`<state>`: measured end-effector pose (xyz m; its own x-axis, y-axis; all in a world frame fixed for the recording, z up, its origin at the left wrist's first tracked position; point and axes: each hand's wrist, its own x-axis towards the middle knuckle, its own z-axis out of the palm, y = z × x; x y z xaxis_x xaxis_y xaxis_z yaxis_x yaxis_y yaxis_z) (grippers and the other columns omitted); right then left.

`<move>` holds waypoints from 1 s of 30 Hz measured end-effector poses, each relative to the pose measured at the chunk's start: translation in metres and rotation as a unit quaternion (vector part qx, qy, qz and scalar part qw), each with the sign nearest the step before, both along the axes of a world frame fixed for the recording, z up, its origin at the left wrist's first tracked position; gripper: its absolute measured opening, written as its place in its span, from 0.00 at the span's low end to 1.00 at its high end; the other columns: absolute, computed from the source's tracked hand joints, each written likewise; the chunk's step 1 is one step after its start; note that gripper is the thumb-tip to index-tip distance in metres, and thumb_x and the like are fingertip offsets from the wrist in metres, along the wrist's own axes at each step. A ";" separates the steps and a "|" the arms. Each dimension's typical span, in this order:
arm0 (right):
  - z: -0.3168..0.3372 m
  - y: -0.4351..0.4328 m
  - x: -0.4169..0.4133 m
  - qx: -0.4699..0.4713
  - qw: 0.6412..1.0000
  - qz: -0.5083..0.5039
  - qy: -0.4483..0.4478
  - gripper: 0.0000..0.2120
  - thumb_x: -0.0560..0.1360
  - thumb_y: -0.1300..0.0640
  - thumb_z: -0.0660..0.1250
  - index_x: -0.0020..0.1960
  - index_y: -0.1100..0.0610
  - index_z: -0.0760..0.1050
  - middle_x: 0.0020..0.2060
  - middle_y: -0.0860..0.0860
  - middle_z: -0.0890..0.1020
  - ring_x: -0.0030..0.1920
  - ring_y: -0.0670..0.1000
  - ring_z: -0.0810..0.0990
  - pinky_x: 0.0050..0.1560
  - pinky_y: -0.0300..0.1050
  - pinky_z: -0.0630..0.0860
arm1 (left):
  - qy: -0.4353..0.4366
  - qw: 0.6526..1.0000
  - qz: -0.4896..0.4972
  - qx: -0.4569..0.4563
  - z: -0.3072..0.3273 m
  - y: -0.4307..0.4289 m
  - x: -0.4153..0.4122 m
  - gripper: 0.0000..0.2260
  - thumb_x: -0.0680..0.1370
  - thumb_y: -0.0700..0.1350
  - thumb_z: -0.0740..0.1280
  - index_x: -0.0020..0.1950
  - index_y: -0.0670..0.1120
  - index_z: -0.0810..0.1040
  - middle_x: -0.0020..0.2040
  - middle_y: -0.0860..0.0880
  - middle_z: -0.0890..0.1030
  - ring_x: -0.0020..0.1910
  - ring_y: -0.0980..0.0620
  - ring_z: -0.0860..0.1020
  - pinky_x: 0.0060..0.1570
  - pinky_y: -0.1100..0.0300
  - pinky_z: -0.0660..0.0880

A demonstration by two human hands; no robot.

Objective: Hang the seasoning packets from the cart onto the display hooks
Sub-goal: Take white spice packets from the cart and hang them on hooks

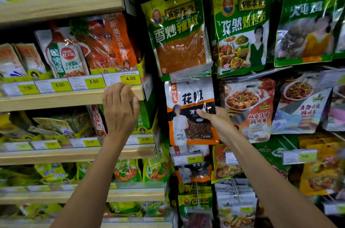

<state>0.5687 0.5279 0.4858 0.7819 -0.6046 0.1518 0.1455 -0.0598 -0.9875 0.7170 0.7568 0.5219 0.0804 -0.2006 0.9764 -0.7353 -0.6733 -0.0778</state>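
Gripping peppercorn packet [190,114], right hand [218,121] beside

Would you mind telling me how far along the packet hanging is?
Done: green packets hang in the row above. In hand: the right hand grips the peppercorn packet, its top up at a hook; whether it has caught is unclear. The left hand rests on the wooden shelf edge. Left: the cart is out of view, so remaining stock cannot be judged.

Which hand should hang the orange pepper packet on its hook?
Right, probably. The right hand grips the orange pepper packet in front of the hanging display, while the left hand rests on the wooden shelf edge, holding nothing.
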 end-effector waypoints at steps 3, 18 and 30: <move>0.002 -0.004 0.014 -0.005 0.999 -0.032 0.004 0.12 0.73 0.57 0.73 0.55 0.59 0.79 0.53 0.53 0.83 0.58 0.55 0.80 0.58 0.49 0.74 | 0.000 1.000 0.002 0.011 0.002 0.002 -0.002 0.13 0.81 0.43 0.58 0.60 0.36 0.71 0.56 0.34 0.75 0.58 0.37 0.70 0.65 0.42 0.66; -0.021 0.011 -0.025 -0.148 0.973 -0.169 0.058 0.19 0.76 0.60 0.70 0.64 0.65 0.72 0.59 0.59 0.79 0.61 0.56 0.77 0.58 0.43 0.73 | -0.004 1.000 0.007 0.003 -0.004 0.006 -0.042 0.13 0.79 0.38 0.60 0.61 0.33 0.73 0.58 0.34 0.76 0.59 0.36 0.72 0.65 0.43 0.67; -0.153 -0.009 -0.261 -0.052 0.961 -0.231 0.143 0.10 0.81 0.55 0.60 0.56 0.57 0.77 0.47 0.55 0.83 0.48 0.56 0.82 0.48 0.51 0.79 | 0.486 0.817 -0.280 0.132 -0.166 -0.131 -0.261 0.13 0.83 0.42 0.56 0.55 0.36 0.77 0.51 0.38 0.78 0.52 0.39 0.76 0.52 0.45 0.72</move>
